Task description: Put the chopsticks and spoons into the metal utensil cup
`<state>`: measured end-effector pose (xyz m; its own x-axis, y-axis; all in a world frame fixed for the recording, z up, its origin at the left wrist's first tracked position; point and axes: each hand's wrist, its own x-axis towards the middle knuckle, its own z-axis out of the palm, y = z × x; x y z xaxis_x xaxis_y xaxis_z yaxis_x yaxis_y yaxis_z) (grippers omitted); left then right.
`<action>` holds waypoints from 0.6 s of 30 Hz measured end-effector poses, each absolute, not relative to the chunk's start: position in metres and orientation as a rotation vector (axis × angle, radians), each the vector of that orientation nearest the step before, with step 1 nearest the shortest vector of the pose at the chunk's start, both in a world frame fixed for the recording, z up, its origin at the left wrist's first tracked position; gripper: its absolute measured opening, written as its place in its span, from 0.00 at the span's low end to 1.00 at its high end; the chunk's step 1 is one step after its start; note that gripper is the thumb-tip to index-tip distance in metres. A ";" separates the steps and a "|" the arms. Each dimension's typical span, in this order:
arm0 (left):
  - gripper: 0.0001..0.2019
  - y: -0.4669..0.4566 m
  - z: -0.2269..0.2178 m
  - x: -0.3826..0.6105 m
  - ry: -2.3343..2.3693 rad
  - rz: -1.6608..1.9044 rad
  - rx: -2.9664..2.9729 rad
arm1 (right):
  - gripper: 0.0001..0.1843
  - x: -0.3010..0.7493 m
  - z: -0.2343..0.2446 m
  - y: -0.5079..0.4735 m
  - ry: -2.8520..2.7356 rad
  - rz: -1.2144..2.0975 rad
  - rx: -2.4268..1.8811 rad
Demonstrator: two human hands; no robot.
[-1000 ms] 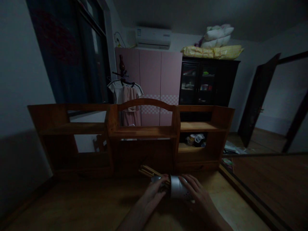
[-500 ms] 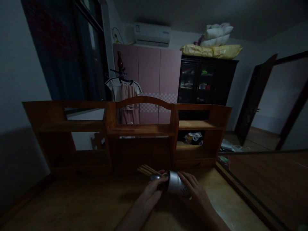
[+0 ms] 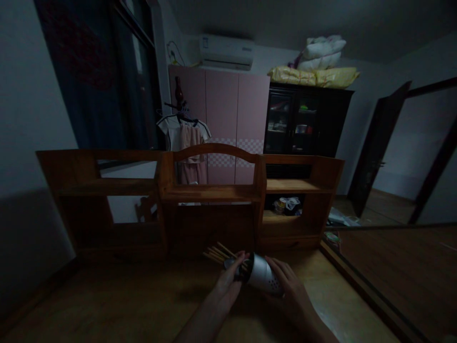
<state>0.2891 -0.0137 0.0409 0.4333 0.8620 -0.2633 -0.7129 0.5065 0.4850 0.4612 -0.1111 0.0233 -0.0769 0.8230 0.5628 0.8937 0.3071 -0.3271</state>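
Low over the desk, a silvery metal utensil holder (image 3: pixel 263 274) with small holes near its base lies tipped on its side, its mouth facing left. My right hand (image 3: pixel 287 281) is wrapped round its base end. Several chopsticks (image 3: pixel 216 252) stick out leftward near the mouth, and my left hand (image 3: pixel 230 278) is closed around them. A spoon (image 3: pixel 228 263) shows its rounded bowl beside the chopsticks, partly covered by my left fingers. Inside the mouth, the chopsticks' other ends show only in part.
The wooden desk (image 3: pixel 143 295) spreads below my hands. A wooden shelf unit (image 3: pixel 210 193) stands along its back, with jars and a plastic bag (image 3: pixel 292 205) in the right compartment. Beyond are a pink wardrobe (image 3: pixel 221 105), a dark cabinet (image 3: pixel 332 119) and an open door (image 3: pixel 378 143).
The chopsticks have fanned out more, and the spoon's bowl is more covered by my left hand. The holder has tilted slightly, showing more of its open mouth.
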 end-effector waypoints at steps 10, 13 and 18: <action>0.15 -0.012 0.044 0.294 0.676 0.957 0.317 | 0.43 0.460 0.020 -0.112 -1.908 -0.051 -1.591; 0.16 -0.013 0.044 0.293 0.680 0.965 0.327 | 0.43 0.460 0.019 -0.112 -1.904 -0.041 -1.598; 0.10 -0.010 0.032 0.288 0.607 0.931 0.483 | 0.44 0.462 0.017 -0.110 -1.912 -0.014 -1.605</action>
